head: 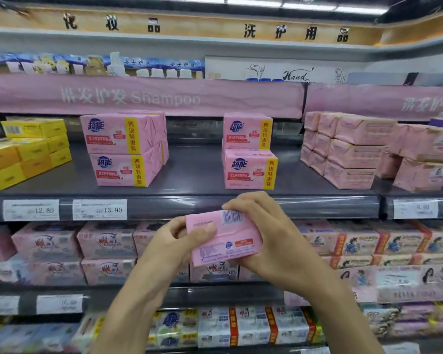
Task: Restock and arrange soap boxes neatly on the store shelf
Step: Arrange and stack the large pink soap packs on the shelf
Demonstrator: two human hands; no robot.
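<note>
Both hands hold one pink soap box (230,238) in front of the shelf edge, its barcode side facing up. My left hand (174,241) grips its left end, thumb on top. My right hand (264,231) wraps its right end from above and below. On the dark grey shelf (189,175) behind stand two stacks of matching pink soap packs: a left stack (123,146) and a right stack (248,152), each two high. A wide gap lies between them.
Yellow soap boxes (23,152) fill the shelf's left end, plain pink wrapped packs (343,149) its right. Price tags (99,209) line the shelf rail. The shelves below hold rows of pink and white soap packs (105,241). A pink Shampoo banner (143,97) hangs above.
</note>
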